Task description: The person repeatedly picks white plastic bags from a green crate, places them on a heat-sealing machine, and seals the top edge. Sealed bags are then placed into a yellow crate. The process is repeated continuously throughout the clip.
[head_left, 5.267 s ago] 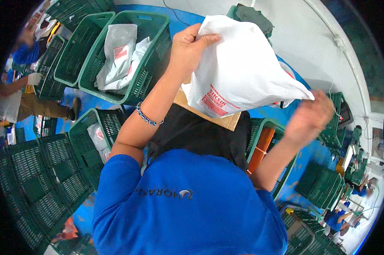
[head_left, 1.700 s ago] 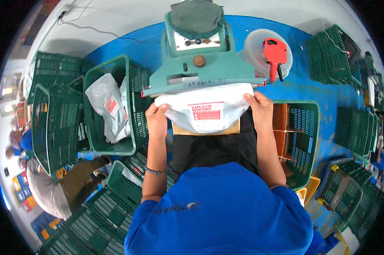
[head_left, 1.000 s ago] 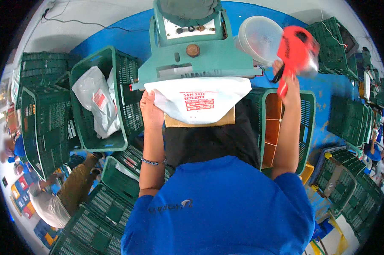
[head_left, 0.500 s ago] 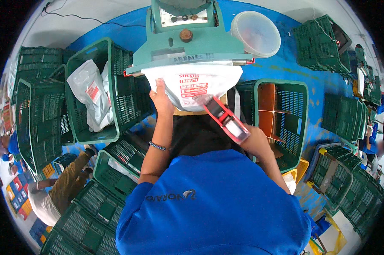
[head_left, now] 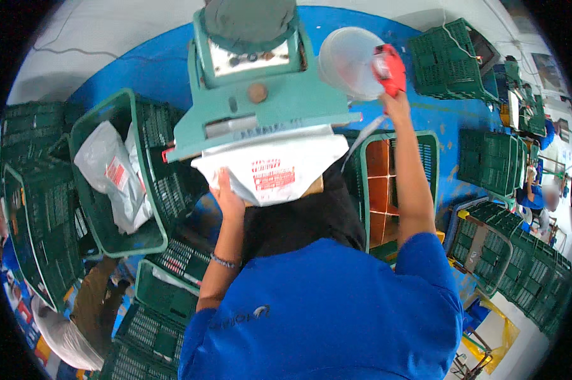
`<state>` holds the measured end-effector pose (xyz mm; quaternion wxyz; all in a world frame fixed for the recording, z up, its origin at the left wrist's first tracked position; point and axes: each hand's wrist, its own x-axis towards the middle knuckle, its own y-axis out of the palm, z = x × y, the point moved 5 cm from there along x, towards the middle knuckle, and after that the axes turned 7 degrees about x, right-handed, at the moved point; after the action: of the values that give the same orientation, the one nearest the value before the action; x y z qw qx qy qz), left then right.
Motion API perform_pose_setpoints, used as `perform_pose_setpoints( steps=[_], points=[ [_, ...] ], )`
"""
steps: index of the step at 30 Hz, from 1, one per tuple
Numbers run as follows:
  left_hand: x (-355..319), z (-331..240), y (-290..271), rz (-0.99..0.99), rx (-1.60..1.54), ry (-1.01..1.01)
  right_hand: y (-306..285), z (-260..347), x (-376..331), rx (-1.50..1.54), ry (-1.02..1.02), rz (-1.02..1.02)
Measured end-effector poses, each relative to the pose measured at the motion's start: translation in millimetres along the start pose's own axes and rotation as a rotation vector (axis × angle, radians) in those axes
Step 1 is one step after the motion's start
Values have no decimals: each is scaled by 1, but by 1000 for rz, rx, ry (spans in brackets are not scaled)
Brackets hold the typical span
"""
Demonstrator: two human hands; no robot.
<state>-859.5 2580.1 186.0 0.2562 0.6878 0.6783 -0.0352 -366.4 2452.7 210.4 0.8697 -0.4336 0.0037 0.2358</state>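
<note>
A white plastic bag [head_left: 270, 171] with red print hangs from the front of a green bag-sealing machine [head_left: 248, 104], its upper edge at the machine's bar. My left hand [head_left: 227, 193] grips the bag's lower left side, thumb on the front. Beneath the bag, a strip of light brown board [head_left: 314, 185] shows. My right hand [head_left: 395, 104] is stretched far out to the right, closed round a red label gun [head_left: 389, 68], which is in front of a translucent white bucket [head_left: 346, 63]. Motion smears the gun somewhat.
At left a green crate [head_left: 162, 237] holds filled white bags [head_left: 112, 180]. To the right stands a green crate [head_left: 433, 158] with brown dividers [head_left: 379, 190]. More stacked crates [head_left: 488, 161] line both sides. A person in a white top [head_left: 67, 335] is at lower left.
My right hand has carried the label gun from the bag's lower right up and right toward the bucket. My left hand still holds the bag, and the whole view has shifted.
</note>
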Motion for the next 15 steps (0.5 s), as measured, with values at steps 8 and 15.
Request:
perform_pose_setpoints(
  steps=[8, 15],
  points=[
    [-10, 11, 43, 101, 39, 2, 18, 17, 20, -279, -323, -447],
    [-64, -11, 98, -13, 442, 292, -66, -127, -237, -146, -26, -178]
  ],
)
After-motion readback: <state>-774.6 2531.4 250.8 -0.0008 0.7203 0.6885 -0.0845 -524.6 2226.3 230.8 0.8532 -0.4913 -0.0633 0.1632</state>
